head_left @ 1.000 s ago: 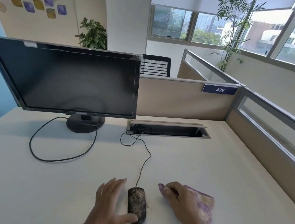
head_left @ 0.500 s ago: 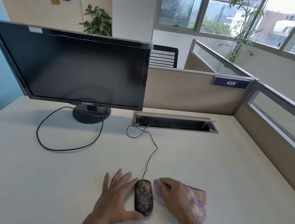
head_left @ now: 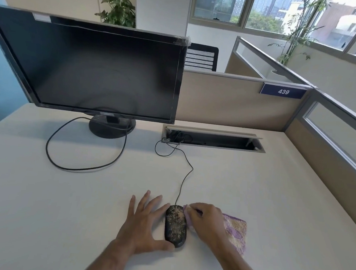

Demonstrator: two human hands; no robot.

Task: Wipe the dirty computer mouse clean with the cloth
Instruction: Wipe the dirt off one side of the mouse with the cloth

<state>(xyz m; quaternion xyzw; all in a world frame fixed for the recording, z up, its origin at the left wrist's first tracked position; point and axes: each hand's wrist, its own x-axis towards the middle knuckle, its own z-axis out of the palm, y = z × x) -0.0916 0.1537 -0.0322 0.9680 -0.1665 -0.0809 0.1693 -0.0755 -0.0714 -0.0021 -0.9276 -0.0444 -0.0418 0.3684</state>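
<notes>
A black wired computer mouse, speckled with tan dirt, lies on the white desk near its front edge. My left hand lies flat on the desk just left of the mouse, fingers spread, thumb touching the mouse's near end. My right hand grips a purple and cream cloth, its fingers curled on the cloth's left edge, which touches the mouse's right side. Most of the cloth lies flat on the desk under and to the right of that hand.
The mouse cable runs back to an open cable tray. A black monitor stands at the back left, its cable looping over the desk. Beige partitions wall the back and right sides.
My right hand has slid the cloth's edge left until it meets the mouse's right side. My left hand stays beside the mouse. The view has tilted and shifted slightly.
</notes>
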